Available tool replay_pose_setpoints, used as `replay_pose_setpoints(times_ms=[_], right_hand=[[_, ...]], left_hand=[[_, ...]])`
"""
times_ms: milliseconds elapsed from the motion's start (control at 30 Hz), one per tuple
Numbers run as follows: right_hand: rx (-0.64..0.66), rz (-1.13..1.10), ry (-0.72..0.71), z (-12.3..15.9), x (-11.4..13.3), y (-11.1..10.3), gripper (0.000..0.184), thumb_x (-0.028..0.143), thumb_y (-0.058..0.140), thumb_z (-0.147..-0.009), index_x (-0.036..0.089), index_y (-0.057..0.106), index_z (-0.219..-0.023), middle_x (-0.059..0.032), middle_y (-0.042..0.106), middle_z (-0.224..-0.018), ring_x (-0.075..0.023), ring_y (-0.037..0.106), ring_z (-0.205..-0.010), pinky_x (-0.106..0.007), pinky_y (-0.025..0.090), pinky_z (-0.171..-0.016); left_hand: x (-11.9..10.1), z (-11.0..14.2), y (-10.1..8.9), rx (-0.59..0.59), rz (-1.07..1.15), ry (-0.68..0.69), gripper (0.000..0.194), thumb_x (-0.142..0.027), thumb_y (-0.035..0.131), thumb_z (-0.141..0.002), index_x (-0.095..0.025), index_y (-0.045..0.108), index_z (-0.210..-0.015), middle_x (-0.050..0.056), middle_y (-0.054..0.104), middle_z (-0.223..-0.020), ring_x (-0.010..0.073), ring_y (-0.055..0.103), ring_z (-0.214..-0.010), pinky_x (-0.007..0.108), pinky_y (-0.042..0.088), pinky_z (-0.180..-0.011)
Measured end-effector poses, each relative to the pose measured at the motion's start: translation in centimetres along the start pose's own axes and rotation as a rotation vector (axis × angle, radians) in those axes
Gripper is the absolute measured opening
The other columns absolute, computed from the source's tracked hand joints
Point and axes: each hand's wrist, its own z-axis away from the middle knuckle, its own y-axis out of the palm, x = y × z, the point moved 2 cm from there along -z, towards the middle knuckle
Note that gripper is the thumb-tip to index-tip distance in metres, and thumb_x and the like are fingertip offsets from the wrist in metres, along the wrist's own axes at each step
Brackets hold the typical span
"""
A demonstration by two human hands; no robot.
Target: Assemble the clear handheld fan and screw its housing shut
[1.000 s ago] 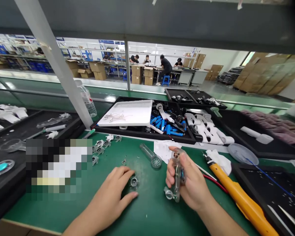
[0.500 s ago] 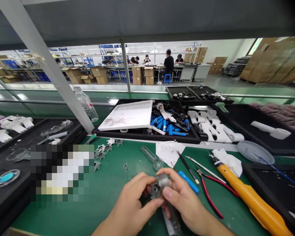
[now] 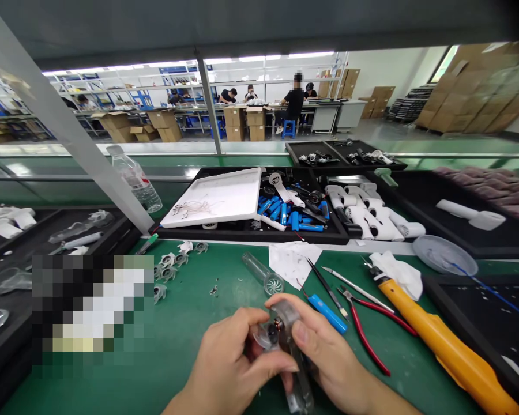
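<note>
In the head view, my right hand (image 3: pixel 335 354) is wrapped around a clear handheld-fan housing (image 3: pixel 303 383). A small motor coil (image 3: pixel 278 324) with copper windings shows in its round head. My left hand (image 3: pixel 227 360) pinches a translucent fan impeller (image 3: pixel 263 339) by its edge, right beside the coil. Whether the impeller still touches the motor is hard to see. Just beyond my hands lies a clear housing part (image 3: pixel 259 272) with a slotted round end. A blue battery (image 3: pixel 327 314) with thin wires lies to the right of my right hand.
Right: red-handled cutters (image 3: pixel 367 346), tweezers (image 3: pixel 328 288), a white pen-like tool (image 3: pixel 358 288) and a yellow electric screwdriver (image 3: pixel 441 351). Several impellers (image 3: pixel 168 272) lie left. Behind stands a black tray (image 3: pixel 328 235) of batteries and a white tray (image 3: pixel 225 196). A slanted post (image 3: pixel 86 147) rises left.
My left hand has shifted slightly left with the impeller, which has tilted away from the housing head. The copper coil now shows between them. The camera view has moved a little.
</note>
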Motion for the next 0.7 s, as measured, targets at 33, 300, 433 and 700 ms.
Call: replay_pose_setpoints(times_ms=[33,300,433,700], right_hand=[[0.002,0.001,-0.002,-0.02,-0.04,-0.04,0.055,0.064,0.056,-0.095,0.02,0.054,-0.128,-0.0044,0.065,-0.086,-0.0087,0.057,-0.053,-0.02,0.044,-0.051],[0.02,0.06,-0.023,-0.39,-0.3,-0.35,0.059,0.063,0.063,-0.091,0.02,0.052,-0.131,0.0012,0.058,-0.074,-0.0085,0.054,-0.057,-0.018,0.044,-0.053],[0.009,0.089,-0.029,-0.3,-0.27,-0.49,0.054,0.058,0.065,-0.091,0.023,0.054,-0.13,0.0008,0.059,-0.081,-0.0077,0.054,-0.059,-0.019,0.045,-0.055],[0.003,0.139,-0.043,-0.46,-0.06,-0.49,0.053,0.058,0.065,-0.091,0.023,0.054,-0.13,0.0003,0.058,-0.084,-0.0081,0.051,-0.06,-0.02,0.042,-0.056]], left_hand=[[-0.04,-0.03,-0.04,0.01,-0.003,-0.012,0.047,-0.068,0.066,-0.085,-0.022,0.065,-0.087,-0.007,0.067,-0.055,0.0091,0.062,-0.042,0.015,0.048,-0.046],[-0.18,-0.29,-0.27,0.297,-0.062,-0.34,0.021,-0.03,0.085,-0.074,-0.022,0.066,-0.079,-0.008,0.065,-0.057,0.0123,0.06,-0.049,0.019,0.04,-0.049],[-0.31,-0.45,-0.43,0.459,-0.053,-0.495,0.011,-0.033,0.07,-0.083,-0.024,0.065,-0.082,-0.006,0.067,-0.064,0.0152,0.06,-0.057,0.023,0.038,-0.055],[-0.76,-0.74,-0.85,0.506,0.012,-0.511,0.017,-0.041,0.059,-0.089,-0.025,0.066,-0.089,-0.005,0.065,-0.068,0.016,0.059,-0.061,0.024,0.037,-0.056]])
